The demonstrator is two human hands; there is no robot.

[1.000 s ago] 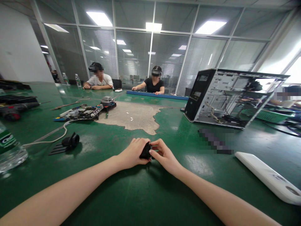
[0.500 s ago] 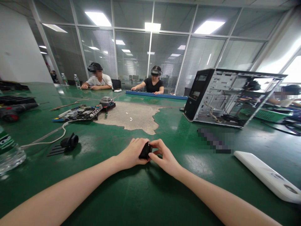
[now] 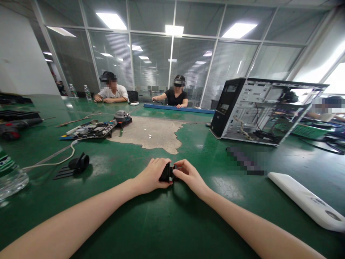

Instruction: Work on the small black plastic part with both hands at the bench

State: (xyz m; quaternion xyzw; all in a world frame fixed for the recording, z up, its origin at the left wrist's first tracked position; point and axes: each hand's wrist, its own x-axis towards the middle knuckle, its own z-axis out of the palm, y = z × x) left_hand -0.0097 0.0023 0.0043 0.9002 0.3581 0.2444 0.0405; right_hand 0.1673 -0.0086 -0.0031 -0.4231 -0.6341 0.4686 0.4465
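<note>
Between the two sets of fingers, just above the green bench (image 3: pixel 151 223), sits a black part (image 3: pixel 165 174). Left hand (image 3: pixel 152 174): fingers wrapped round its body. Right hand (image 3: pixel 192 178): thumb and a finger nearly together, pinching a small black end piece (image 3: pixel 174 169) on the part's right side. Whether the two pieces touch, cannot tell. Green surface runs from the fingers leftward to a black slotted bracket (image 3: pixel 79 162), rightward to a pixelated dark strip (image 3: pixel 246 162) and, farther out, a white device (image 3: pixel 302 196). Just ahead of the fingers: ragged edge of a bare beige patch (image 3: pixel 161 131). Well beyond, ahead-right, open computer case (image 3: pixel 229 111); ahead-left, circuit board (image 3: pixel 94 130). Bench's far edge runs by two seated people.
</note>
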